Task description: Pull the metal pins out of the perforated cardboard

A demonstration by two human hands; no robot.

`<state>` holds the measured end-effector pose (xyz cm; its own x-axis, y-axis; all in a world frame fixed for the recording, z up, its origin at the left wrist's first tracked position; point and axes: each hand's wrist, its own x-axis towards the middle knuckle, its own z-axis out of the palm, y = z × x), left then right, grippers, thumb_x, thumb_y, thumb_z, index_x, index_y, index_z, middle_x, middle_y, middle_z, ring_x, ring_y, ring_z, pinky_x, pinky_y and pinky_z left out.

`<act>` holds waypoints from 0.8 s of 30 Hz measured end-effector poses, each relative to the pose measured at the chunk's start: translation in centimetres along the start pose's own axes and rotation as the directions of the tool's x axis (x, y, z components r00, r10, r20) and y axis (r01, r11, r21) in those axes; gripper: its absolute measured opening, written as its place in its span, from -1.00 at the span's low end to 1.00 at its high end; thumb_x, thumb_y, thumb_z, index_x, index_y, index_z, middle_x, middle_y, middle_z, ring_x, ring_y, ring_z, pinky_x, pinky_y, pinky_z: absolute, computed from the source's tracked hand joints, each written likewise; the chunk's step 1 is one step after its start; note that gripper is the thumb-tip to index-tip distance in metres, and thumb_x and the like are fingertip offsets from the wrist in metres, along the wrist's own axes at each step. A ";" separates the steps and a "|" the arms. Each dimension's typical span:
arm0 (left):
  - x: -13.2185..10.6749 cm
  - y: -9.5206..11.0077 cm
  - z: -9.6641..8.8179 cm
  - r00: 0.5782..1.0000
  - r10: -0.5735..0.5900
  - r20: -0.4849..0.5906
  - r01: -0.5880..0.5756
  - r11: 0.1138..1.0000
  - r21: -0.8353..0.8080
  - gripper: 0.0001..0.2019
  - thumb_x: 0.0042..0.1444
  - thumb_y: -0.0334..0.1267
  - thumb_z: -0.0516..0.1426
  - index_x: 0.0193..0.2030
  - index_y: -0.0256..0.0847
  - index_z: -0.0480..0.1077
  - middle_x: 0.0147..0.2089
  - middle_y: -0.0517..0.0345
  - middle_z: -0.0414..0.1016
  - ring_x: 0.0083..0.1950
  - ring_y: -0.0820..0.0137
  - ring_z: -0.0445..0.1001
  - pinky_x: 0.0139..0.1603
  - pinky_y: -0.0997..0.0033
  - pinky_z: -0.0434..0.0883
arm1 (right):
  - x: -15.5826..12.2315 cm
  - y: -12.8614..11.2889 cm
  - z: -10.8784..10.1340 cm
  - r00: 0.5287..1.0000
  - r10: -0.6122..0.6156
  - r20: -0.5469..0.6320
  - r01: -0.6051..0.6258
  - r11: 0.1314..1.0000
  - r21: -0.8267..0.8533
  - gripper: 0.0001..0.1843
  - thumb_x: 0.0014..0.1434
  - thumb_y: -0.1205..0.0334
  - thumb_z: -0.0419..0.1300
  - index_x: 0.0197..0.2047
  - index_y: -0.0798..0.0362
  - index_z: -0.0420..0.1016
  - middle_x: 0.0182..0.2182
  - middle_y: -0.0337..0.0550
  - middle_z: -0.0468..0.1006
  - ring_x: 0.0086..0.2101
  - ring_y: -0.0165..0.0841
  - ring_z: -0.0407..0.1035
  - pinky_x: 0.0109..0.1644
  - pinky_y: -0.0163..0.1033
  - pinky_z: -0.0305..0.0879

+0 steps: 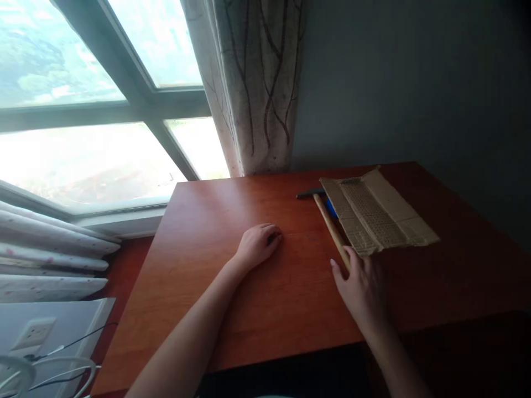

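My left hand (258,243) rests on the reddish wooden table (215,210), fingers curled under loosely, nothing visible in it. My right hand (362,286) lies at the near end of a hammer's wooden handle (331,228), thumb out and fingers around or against the handle end. The hammer's dark metal head (310,193) points left at the far end. A flattened piece of brown cardboard (375,213) lies over part of the hammer, with something blue (331,208) peeking out under its edge.
A window (91,110) and a patterned curtain (257,83) stand behind the table's far edge. A grey wall is at the right. At lower left are folded white cloth (45,260), a wall socket and cables (50,354).
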<state>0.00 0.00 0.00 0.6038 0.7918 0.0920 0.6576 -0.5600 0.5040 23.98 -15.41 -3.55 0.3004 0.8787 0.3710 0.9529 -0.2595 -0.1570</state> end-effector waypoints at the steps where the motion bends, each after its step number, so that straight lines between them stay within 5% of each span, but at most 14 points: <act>1: 0.0 0.0 0.0 1.000 0.003 -0.003 -0.003 1.000 -0.003 -0.80 0.24 -0.26 0.09 -0.12 -0.13 0.54 -0.12 0.09 0.64 -0.16 0.31 0.57 -0.16 0.40 0.42 | 0.2 0.1 0.2 0.999 0.015 0.031 -0.014 1.000 -0.022 -0.47 0.33 -0.03 0.11 0.20 0.18 0.42 -0.10 0.28 0.56 -0.11 0.05 0.45 -0.12 0.02 0.34; 6: -0.1 0.0 0.0 1.000 0.006 -0.017 -0.006 0.999 -0.032 -0.80 0.23 -0.30 0.08 -0.14 -0.15 0.54 -0.13 0.08 0.63 -0.18 0.32 0.57 -0.17 0.41 0.43 | 2.7 -0.7 -0.4 0.960 0.077 0.270 -0.074 0.997 -0.024 -0.51 0.36 0.06 0.02 0.20 0.21 0.36 -0.25 0.21 0.64 -0.31 -0.04 0.54 -0.31 -0.10 0.28; 11: -0.3 1.1 -0.9 0.995 0.018 -0.103 -0.035 0.986 -0.166 -0.83 0.22 -0.36 0.08 -0.19 -0.21 0.52 -0.28 0.11 0.60 -0.33 0.42 0.50 -0.26 0.48 0.38 | 3.6 -3.0 -1.4 0.923 0.003 0.384 -0.141 0.933 0.332 -0.73 0.24 0.11 0.14 -0.05 0.06 0.40 -0.36 -0.07 0.64 -0.32 -0.15 0.55 -0.28 -0.17 0.29; 15: -0.9 3.6 -2.9 0.973 0.046 -0.227 -0.106 0.959 -0.262 -0.85 0.21 -0.38 0.10 -0.19 -0.22 0.51 -0.33 0.16 0.56 -0.37 0.49 0.45 -0.31 0.53 0.35 | 1.3 -6.9 -1.9 0.914 -0.111 0.391 -0.136 0.824 0.551 -0.70 0.19 0.15 0.16 -0.01 0.04 0.40 -0.29 -0.09 0.65 -0.28 -0.18 0.55 -0.21 -0.19 0.34; 20: -2.3 6.6 -4.9 0.966 0.144 -0.212 -0.202 0.938 -0.283 -0.84 0.24 -0.40 0.10 -0.15 -0.20 0.50 -0.28 0.15 0.58 -0.30 0.47 0.49 -0.24 0.50 0.38 | -1.4 -13.0 -2.3 0.809 -0.403 0.428 0.122 0.827 0.548 -0.81 0.14 0.20 0.17 -0.17 0.05 0.45 -0.34 -0.07 0.64 -0.32 -0.18 0.55 -0.27 -0.19 0.33; 24: -3.3 7.4 -5.6 0.974 0.152 -0.166 -0.195 0.941 -0.278 -0.84 0.29 -0.35 0.07 -0.15 -0.18 0.50 -0.28 0.14 0.58 -0.29 0.46 0.50 -0.24 0.49 0.40 | -2.3 -16.2 -2.1 0.673 -0.626 0.394 0.327 0.730 0.600 -0.81 0.15 0.16 0.16 -0.23 0.03 0.54 -0.33 -0.05 0.67 -0.32 -0.15 0.56 -0.33 -0.18 0.32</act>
<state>0.36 -5.41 8.28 0.6135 0.7266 0.3094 0.3757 -0.6131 0.6949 7.96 -14.03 0.04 -0.4106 0.9117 -0.0124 0.7686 0.3388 -0.5427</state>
